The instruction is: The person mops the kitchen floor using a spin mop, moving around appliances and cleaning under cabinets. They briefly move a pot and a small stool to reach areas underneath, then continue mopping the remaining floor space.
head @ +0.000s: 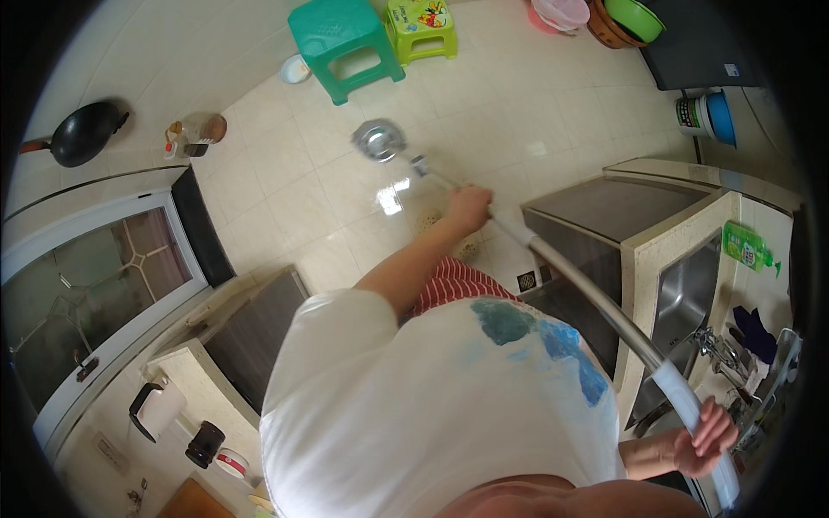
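Note:
A long-handled spin mop [592, 291] runs diagonally from the lower right towards the upper middle. Its round silvery head [379, 140] is blurred and appears at the tiled floor [311, 188]. My left hand [469, 207] grips the lower part of the pole, above a grey joint. At the other end, my right hand [704, 437] curls around the pale blue grip sleeve [677, 388]. Below my left forearm, red striped clothing [453, 285] and parts of speckled slippers [467, 248] show.
Ahead stand a teal plastic stool [340, 39], a lime stool [424, 26] and a small bowl [295, 69]. Cabinets with a steel sink [686, 298] flank my right side. To my left are a glazed door [103, 278], a wok [87, 134] and a counter [220, 375].

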Demonstrator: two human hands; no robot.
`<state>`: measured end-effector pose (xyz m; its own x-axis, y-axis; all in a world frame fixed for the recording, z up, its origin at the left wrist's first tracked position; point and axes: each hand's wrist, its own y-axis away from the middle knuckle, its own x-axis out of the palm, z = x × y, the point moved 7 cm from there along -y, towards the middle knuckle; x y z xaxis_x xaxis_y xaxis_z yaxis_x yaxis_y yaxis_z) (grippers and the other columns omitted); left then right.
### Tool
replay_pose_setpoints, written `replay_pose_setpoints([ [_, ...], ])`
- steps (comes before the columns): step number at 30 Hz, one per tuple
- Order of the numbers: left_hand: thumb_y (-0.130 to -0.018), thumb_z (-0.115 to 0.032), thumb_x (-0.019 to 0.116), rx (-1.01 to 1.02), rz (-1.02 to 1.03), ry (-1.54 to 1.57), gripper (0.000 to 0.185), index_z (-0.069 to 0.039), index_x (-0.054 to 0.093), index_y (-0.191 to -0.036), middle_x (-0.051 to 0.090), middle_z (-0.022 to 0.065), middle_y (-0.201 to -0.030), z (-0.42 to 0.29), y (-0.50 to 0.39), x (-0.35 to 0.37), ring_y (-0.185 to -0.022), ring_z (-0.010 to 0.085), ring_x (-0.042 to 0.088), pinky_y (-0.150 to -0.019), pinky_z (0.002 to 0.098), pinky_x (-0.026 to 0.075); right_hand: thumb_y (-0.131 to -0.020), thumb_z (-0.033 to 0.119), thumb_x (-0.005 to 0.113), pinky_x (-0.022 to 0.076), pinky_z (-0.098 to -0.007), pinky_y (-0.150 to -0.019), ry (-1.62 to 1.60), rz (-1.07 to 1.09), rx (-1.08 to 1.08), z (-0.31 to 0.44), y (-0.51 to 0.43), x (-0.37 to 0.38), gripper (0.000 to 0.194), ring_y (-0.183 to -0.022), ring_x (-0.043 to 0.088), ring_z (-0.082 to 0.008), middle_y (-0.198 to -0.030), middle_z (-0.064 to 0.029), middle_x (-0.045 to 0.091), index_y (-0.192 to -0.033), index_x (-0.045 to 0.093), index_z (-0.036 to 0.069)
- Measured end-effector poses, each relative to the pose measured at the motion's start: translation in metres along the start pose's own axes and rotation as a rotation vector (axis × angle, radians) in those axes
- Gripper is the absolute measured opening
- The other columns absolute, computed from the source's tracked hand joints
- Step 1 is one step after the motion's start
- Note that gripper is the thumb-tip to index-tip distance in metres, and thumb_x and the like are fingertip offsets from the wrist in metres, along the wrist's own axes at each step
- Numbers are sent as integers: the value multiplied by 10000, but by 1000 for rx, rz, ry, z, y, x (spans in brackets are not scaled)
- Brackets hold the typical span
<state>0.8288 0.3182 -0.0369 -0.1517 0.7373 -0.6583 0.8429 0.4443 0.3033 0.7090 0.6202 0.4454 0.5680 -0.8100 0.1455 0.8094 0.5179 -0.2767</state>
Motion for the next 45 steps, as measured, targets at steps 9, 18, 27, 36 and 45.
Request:
replay_pose_setpoints([
  [9, -698, -191, 665, 145, -53, -110, 117, -159, 598, -789, 629, 33, -840, -118, -1, -29, -928, 245, 565, -819, 494, 367, -668, 198, 676, 361, -194, -618, -456, 77, -394, 82, -1, -56, 266, -391, 434, -17, -418, 134, 424, -582, 424, 181],
  [18, -710, -136, 646, -166, -79, -133, 148, -114, 625, -855, 629, 85, -869, -18, 96, -31, -924, 281, 573, -766, 451, 430, -788, 159, 651, 403, -449, -922, -341, 394, 409, -228, 53, 84, 173, -966, 558, -306, -866, -130, 611, -773, 579, 3],
  [27, -637, 7, 616, -51, 8, 191, 241, -74, 656, -860, 639, 176, -822, -17, 73, 55, -833, 361, 601, -770, 426, 468, -846, 153, 599, 485, -399, -813, 54, 590, 515, -206, 24, 86, 243, -930, 549, -291, -758, -129, 559, -678, 509, 2],
  [36, -723, -65, 596, 376, -102, 575, 95, -60, 550, -806, 586, 162, -740, -177, -10, 30, -777, 347, 543, -692, 426, 442, -838, 329, 611, 432, -426, -716, 426, 548, 115, -94, -6, 73, 406, -752, 523, -313, -669, -136, 507, -639, 437, 21],
  [45, -657, -15, 678, 427, 12, 410, 255, -50, 511, -846, 588, 137, -834, -193, 83, -9, -829, 330, 534, -749, 409, 424, -814, 314, 647, 509, -412, -584, 197, 665, 70, -50, 16, 4, 338, -658, 566, -308, -628, -116, 562, -664, 460, 76],
])
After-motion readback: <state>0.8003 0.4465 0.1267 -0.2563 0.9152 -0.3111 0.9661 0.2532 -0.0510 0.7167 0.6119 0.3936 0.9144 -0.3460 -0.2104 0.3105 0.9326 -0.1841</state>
